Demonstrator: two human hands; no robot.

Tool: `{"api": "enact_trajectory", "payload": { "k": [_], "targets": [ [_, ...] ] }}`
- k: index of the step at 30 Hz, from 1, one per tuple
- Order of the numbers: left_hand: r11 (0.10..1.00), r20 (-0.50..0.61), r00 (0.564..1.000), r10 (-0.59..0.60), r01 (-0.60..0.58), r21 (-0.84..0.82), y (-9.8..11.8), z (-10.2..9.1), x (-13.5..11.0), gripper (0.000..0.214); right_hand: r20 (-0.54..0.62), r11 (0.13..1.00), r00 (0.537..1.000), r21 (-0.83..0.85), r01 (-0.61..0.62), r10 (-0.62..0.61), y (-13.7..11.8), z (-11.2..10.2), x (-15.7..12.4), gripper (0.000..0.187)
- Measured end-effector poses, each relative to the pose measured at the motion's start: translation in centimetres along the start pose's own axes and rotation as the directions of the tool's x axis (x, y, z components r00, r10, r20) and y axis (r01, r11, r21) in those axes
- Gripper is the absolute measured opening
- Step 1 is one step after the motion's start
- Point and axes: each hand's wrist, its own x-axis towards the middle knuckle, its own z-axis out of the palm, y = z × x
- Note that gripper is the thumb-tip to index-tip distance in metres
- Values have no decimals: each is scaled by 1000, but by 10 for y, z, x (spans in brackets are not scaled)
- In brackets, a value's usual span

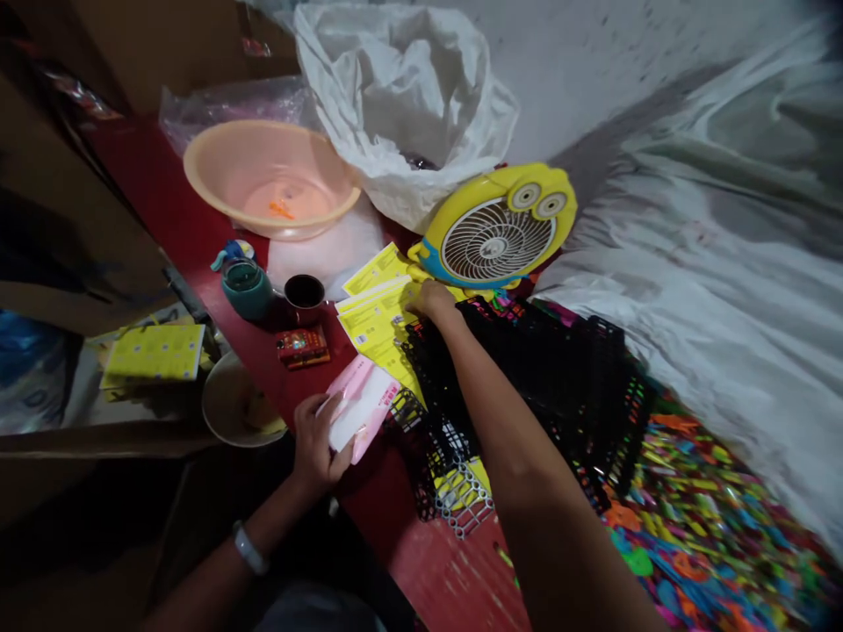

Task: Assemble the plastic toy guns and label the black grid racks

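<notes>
My left hand (317, 443) grips a pink and white packet (361, 405) at the near edge of the red table (421, 562). My right hand (431, 300) reaches across a pile of black plastic grids (559, 377); its closed fingers rest on yellow printed sheets (375, 312) just below a yellow cartoon fan (497, 228). Whether those fingers pinch a sheet is hidden.
A peach basin (267, 175) and a white plastic bag (401, 96) stand at the back. A teal cup (245, 285), a dark cup (304, 297) and a small red box (303, 345) sit left of the sheets. Colourful small pieces (698, 518) cover the right. A bowl (237, 408) lies lower left.
</notes>
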Motion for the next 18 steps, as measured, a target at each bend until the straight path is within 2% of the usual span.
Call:
{"api": "enact_trajectory", "payload": {
  "k": [3,6,9,11,15,18],
  "targets": [
    [998,-32,999,32,-33,-48,-5,4,-4,65,-7,994,994,-24,-110,110,1,0,-2,71],
    [994,-58,998,40,-45,-103,-6,2,-2,61,-53,996,994,12,-94,94,2,-4,-5,51],
    [969,-15,1000,-11,7,-247,-9,-8,7,55,-127,991,992,136,17,1,9,-11,-6,21],
    [934,44,995,-94,103,-341,-13,-15,16,49,-194,951,978,279,134,-81,17,-16,-6,13],
    [849,173,955,-242,295,-439,-18,-26,46,39,-326,795,934,522,309,-149,34,-25,-8,13],
    [807,161,933,-323,361,-467,-18,-22,81,43,-379,690,916,629,358,-130,45,-32,-13,18]
  ]
}}
